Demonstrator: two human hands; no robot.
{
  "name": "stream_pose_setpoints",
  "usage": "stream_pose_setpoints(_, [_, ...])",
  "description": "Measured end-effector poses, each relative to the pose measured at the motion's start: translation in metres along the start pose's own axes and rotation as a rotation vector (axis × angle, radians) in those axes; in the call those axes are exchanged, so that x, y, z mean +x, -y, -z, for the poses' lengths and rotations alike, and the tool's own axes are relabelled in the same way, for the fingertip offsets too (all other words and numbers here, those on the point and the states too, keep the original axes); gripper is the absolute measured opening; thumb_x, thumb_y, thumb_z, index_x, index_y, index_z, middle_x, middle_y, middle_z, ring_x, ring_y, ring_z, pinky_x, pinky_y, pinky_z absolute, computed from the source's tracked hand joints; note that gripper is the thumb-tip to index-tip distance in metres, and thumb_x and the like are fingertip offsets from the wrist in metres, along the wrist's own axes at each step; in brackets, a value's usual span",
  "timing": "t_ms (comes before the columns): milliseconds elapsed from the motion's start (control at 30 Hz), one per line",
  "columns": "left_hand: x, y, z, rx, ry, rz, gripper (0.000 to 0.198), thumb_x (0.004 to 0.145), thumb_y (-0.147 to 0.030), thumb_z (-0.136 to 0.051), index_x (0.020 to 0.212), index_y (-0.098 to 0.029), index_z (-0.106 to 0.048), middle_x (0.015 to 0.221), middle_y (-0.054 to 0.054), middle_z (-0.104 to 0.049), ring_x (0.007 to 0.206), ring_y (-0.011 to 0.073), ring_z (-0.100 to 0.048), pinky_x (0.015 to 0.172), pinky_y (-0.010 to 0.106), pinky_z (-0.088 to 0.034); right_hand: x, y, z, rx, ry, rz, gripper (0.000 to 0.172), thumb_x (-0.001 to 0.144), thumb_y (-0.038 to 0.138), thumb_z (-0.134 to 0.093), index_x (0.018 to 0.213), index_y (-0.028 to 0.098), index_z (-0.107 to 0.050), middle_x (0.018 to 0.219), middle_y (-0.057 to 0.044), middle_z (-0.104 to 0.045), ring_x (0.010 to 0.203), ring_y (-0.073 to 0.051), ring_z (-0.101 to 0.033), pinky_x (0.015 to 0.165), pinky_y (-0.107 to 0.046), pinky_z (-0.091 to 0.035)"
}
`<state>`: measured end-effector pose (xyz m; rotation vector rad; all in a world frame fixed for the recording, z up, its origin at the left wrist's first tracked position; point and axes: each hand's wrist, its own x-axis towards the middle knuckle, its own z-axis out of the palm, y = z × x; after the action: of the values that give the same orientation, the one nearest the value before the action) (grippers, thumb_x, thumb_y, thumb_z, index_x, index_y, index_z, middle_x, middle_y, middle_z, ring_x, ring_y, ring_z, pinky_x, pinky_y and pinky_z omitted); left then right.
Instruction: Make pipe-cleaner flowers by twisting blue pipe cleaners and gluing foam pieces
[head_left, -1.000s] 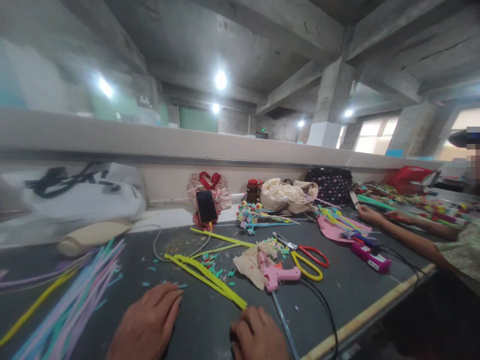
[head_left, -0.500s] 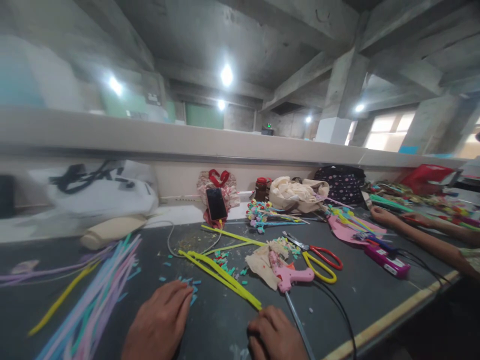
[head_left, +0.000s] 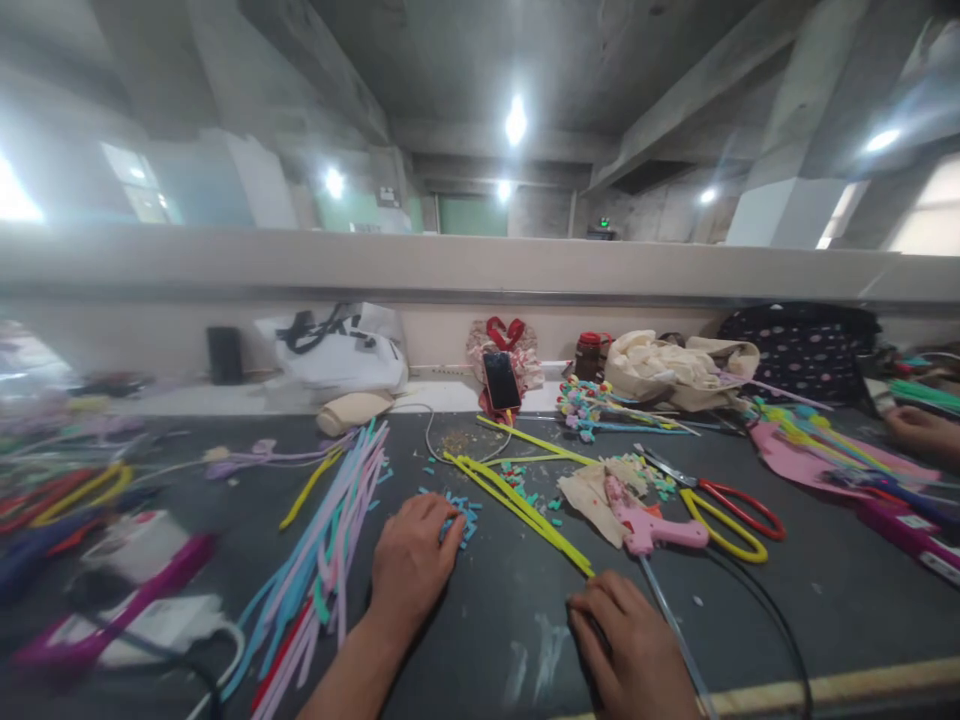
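My left hand reaches over a small heap of short blue cut pieces. Its fingers are fairly straight and side by side, with the thumb slightly apart and the tips at the pieces. Palm down, my right hand rests near the lower end of some yellow-green fuzzy stems. Its fingers are curled in; whatever they hold, if anything, is hidden. Beyond that hand a pink glue gun lies on a beige cloth, a clear glue stick reaching down beside the wrist.
Red-and-yellow scissors lie right of the glue gun. Pastel stems spread at left, near a blurred purple-and-white device. A phone leans against a floral pouch. Another person's hand is at far right.
The view has swung left, bringing the table's left side into sight. My left hand has moved forward into the blue pieces. My right hand stays by the stems' end.
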<state>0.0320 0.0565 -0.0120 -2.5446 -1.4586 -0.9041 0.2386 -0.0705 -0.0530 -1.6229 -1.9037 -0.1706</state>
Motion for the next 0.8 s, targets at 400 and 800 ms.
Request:
stream_pose_setpoints(400, [-0.003, -0.011, -0.009, 0.062, 0.049, -0.028, 0.030, 0.077, -0.033, -0.045, 0.104, -0.024, -0.054, 0.112, 0.005, -0.054, 0.111, 0.0232, -0.041, 0.086, 0.040, -0.033, -0.001, 0.002, 0.000, 0.014, 0.009, -0.036, 0.015, 0.083, 0.019, -0.041, 0.079, 0.022, -0.055, 0.078, -0.004, -0.055, 0.075, -0.017, -0.054, 0.067, -0.029, -0.042])
stream_pose_setpoints(800, [0.007, -0.003, -0.024, 0.143, 0.118, -0.024, 0.028, 0.079, -0.012, -0.036, 0.087, -0.021, -0.061, 0.095, 0.005, -0.063, 0.104, 0.0242, -0.047, 0.088, 0.048, -0.025, -0.002, -0.004, 0.001, -0.045, 0.005, 0.045, 0.014, 0.082, 0.021, -0.043, 0.080, 0.023, -0.056, 0.077, -0.003, -0.057, 0.072, -0.015, -0.057, 0.062, -0.024, -0.044])
